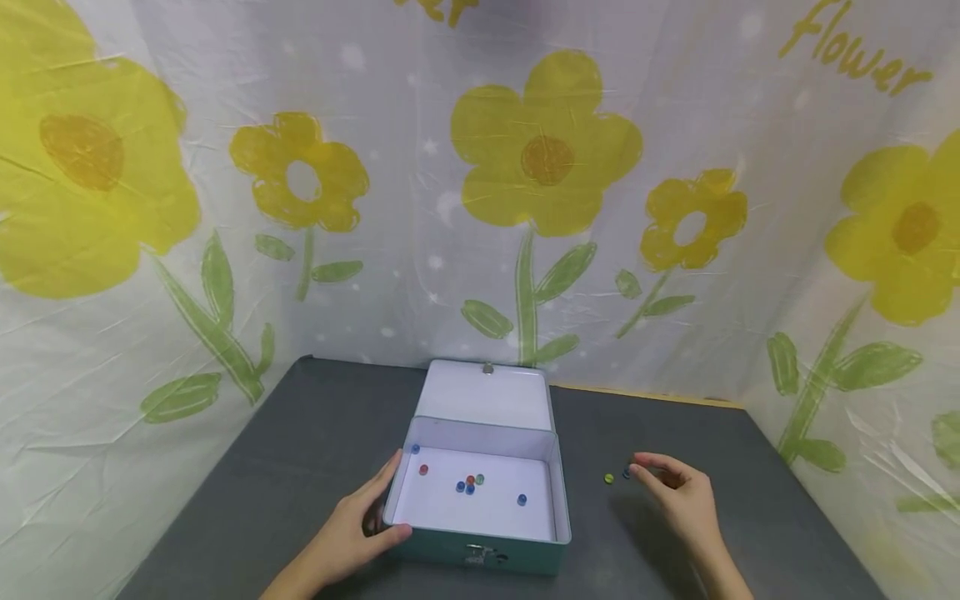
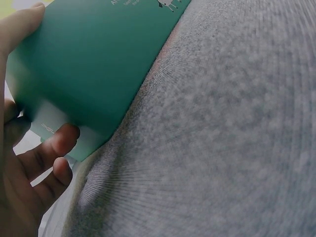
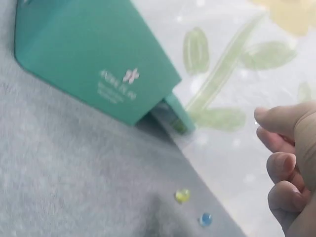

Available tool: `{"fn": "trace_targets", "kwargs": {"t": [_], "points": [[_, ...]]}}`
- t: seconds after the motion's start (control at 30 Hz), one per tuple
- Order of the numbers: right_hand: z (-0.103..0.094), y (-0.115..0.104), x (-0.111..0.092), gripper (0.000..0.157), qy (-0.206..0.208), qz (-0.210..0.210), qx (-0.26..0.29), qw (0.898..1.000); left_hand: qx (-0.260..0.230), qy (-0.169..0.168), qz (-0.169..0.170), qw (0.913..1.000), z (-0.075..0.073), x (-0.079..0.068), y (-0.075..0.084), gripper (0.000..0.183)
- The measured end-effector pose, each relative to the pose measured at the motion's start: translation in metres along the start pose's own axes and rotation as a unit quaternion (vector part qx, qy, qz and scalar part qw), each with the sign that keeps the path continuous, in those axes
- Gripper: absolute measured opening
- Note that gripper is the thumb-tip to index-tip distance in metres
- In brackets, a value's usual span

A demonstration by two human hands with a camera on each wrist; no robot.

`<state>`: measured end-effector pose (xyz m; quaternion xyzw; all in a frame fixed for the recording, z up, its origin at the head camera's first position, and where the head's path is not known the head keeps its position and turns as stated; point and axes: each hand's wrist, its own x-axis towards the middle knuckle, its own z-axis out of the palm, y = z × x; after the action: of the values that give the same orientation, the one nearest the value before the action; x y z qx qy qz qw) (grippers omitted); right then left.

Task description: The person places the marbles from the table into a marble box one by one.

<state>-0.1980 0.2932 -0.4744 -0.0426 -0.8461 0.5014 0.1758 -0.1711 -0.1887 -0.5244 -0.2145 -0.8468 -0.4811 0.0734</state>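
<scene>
An open green tin box [image 1: 487,540] with a white inside stands before me, its lid [image 1: 483,392] folded back. My left hand [image 1: 352,525] grips the box at its near left corner, thumb at the front edge and fingers along the left side. Inside lie several small shiny beads, among them a red bead [image 1: 423,470], a green bead [image 1: 480,479] and a blue bead [image 1: 522,500]. On the table to the right are a yellow bead [image 3: 182,195] and another blue bead [image 3: 206,219]. Just above these hovers my right hand [image 1: 678,496], fingers bent, with nothing visible between thumb and forefinger.
A dark grey table [image 1: 322,433] carries everything. Behind and beside it hangs a white cloth [image 1: 405,208] printed with yellow flowers. A metal clasp [image 1: 477,552] sits on the box front. Grey ribbed fabric [image 2: 222,123] fills much of the left wrist view.
</scene>
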Motion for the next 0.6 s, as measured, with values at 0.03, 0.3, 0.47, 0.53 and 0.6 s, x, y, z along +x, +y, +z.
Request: {"fn": "trace_targets", "kwargs": {"t": [0.03, 0.3, 0.47, 0.53, 0.6], "points": [[0.000, -0.003, -0.001, 0.026, -0.004, -0.002, 0.006, 1.000, 0.000, 0.000, 0.000, 1.0000, 0.000, 0.000, 0.000, 0.094], [0.007, -0.015, 0.001, 0.025, -0.026, -0.012, 0.047, 0.998, 0.007, 0.002, 0.000, 1.0000, 0.000, 0.000, -0.002, 0.094], [0.016, -0.017, 0.001, 0.023, -0.032, -0.027, 0.058, 0.997, -0.001, -0.001, 0.004, 1.0000, -0.001, 0.001, -0.001, 0.094], [0.021, -0.018, 0.001, 0.022, -0.036, -0.029, 0.059, 0.997, -0.002, -0.003, 0.001, 1.0000, -0.001, 0.000, -0.001, 0.093], [0.026, -0.020, 0.001, 0.021, -0.039, -0.031, 0.062, 0.997, -0.003, -0.007, -0.009, 0.9999, -0.001, 0.000, -0.001, 0.093]]}}
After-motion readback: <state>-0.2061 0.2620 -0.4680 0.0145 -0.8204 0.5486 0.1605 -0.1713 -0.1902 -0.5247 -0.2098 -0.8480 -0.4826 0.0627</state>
